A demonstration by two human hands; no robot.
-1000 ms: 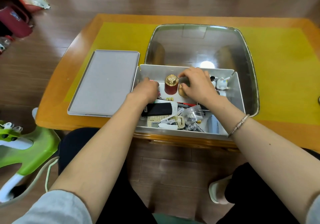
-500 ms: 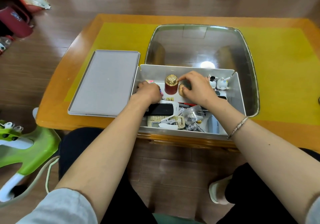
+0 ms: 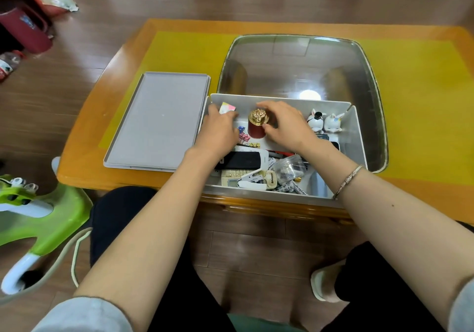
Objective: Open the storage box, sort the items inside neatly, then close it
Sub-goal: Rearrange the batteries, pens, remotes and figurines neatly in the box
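The open grey storage box (image 3: 358, 136) stands at the table's front edge, with its grey lid (image 3: 159, 121) lying flat to the left. My left hand (image 3: 220, 131) is in the box's far-left corner and pinches a small pastel packet (image 3: 227, 107). My right hand (image 3: 287, 126) curls round a red jar with a gold lid (image 3: 256, 129), fingers behind it and thumb on its right side. Two white figurines (image 3: 323, 123) stand in the far-right corner. A black phone (image 3: 238, 159), a plastic bag (image 3: 288, 168), small binder clips (image 3: 243, 136) and other bits lie jumbled at the front.
A large shiny metal tray (image 3: 302, 65) lies on the yellow mat just behind the box. The wooden table (image 3: 84, 152) ends at my knees. A green stool (image 3: 38, 216) stands on the floor to the left.
My left hand moved into the far-left corner and now shows the pastel packet. My right hand shifted left from beside the jar and closed round it.
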